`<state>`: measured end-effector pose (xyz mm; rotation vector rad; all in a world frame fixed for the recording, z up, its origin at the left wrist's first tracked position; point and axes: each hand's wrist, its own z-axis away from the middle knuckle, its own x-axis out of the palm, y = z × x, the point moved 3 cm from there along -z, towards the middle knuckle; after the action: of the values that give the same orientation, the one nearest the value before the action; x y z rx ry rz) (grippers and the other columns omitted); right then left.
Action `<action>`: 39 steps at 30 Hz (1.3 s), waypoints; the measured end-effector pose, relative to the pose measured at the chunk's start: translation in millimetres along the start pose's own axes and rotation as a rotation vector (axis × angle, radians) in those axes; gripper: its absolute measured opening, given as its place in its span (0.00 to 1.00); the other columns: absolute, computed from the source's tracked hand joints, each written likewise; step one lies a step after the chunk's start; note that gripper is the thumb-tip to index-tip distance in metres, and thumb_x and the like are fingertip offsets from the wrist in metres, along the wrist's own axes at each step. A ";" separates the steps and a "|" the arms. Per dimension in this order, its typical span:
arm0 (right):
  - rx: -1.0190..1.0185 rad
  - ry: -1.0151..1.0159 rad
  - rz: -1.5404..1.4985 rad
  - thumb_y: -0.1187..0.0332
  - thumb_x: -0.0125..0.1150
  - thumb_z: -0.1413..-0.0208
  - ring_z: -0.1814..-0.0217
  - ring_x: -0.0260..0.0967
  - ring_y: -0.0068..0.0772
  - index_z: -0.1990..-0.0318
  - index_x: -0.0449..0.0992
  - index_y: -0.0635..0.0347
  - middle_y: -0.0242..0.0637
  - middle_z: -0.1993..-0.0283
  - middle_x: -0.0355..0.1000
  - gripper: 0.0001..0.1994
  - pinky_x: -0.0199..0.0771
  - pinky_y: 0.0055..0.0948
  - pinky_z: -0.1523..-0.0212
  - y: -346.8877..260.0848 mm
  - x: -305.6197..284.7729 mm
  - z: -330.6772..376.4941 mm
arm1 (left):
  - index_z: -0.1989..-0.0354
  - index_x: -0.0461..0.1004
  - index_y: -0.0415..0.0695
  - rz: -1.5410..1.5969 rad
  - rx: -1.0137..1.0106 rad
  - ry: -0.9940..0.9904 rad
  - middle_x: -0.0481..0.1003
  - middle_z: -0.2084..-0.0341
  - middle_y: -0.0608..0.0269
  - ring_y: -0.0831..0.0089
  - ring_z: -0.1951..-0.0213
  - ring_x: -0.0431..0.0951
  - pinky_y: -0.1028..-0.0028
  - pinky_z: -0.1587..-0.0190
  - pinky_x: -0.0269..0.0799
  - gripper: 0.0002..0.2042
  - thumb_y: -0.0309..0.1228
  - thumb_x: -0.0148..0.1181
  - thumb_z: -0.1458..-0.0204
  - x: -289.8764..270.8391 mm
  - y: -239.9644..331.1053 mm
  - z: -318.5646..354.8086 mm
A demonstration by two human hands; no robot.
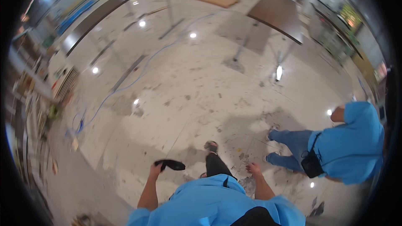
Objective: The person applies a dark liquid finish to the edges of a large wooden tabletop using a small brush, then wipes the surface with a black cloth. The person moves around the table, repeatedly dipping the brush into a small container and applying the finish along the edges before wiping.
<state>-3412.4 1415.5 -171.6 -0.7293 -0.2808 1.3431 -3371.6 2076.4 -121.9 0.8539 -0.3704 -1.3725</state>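
Note:
My left hand (pixel 156 169) is closed on one end of a flat, black, elongated object (pixel 173 165) with rounded ends; its kind cannot be made out. The object sticks out to the right of the hand, above the floor. My right hand (pixel 253 168) hangs at my other side, its fingers loosely apart and nothing visible in them. Between the hands, my dark-trousered leg (pixel 218 164) steps forward over the floor.
A person in a blue shirt (pixel 347 142) with a black bag (pixel 312 164) is close on my right. Ahead are a long table (pixel 106 10) and a brown table (pixel 276 12). A blue hose (pixel 146 65) crosses the stained floor. Stacked boards (pixel 67 84) line the left.

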 end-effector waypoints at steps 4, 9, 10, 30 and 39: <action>0.054 -0.012 0.094 0.64 0.62 0.34 0.61 0.83 0.36 0.50 0.82 0.66 0.43 0.58 0.84 0.14 0.85 0.37 0.61 -55.9 44.1 -68.2 | 0.58 0.82 0.39 0.059 -0.252 0.146 0.82 0.73 0.59 0.69 0.76 0.82 0.69 0.77 0.74 0.09 0.32 0.62 0.36 -35.1 -29.1 20.3; 0.176 -0.015 0.256 0.68 0.65 0.36 0.66 0.83 0.39 0.54 0.83 0.70 0.44 0.64 0.83 0.12 0.86 0.37 0.66 -138.7 110.8 -155.8 | 0.51 0.75 0.36 0.112 -0.539 0.355 0.81 0.72 0.52 0.60 0.76 0.84 0.63 0.79 0.79 0.12 0.33 0.61 0.34 -66.8 -32.3 59.7; 0.162 -0.072 0.246 0.69 0.66 0.36 0.66 0.83 0.39 0.55 0.83 0.70 0.45 0.63 0.83 0.11 0.86 0.37 0.66 -159.9 132.0 -170.2 | 0.50 0.74 0.36 0.052 -0.651 0.397 0.81 0.72 0.51 0.59 0.76 0.84 0.62 0.79 0.79 0.13 0.33 0.61 0.34 -71.4 -30.7 64.8; -0.336 -0.396 0.500 0.58 0.65 0.36 0.65 0.83 0.30 0.55 0.85 0.64 0.39 0.63 0.84 0.16 0.83 0.30 0.67 -536.8 553.9 -244.7 | 0.39 0.66 0.42 0.726 -0.681 0.358 0.78 0.51 0.48 0.51 0.59 0.84 0.52 0.67 0.87 0.21 0.33 0.65 0.37 -146.7 72.1 -196.5; 0.390 0.076 0.160 0.66 0.64 0.36 0.75 0.81 0.35 0.66 0.83 0.67 0.43 0.70 0.83 0.12 0.82 0.37 0.76 -384.9 431.5 -265.2 | 0.40 0.68 0.37 0.065 -0.325 0.357 0.81 0.59 0.51 0.62 0.67 0.85 0.64 0.70 0.80 0.20 0.33 0.63 0.36 -248.8 386.3 -543.0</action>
<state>-2857.5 1721.8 -225.2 -0.4792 0.1026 1.4624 -2778.9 2469.3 -143.1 0.7871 0.0991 -1.1516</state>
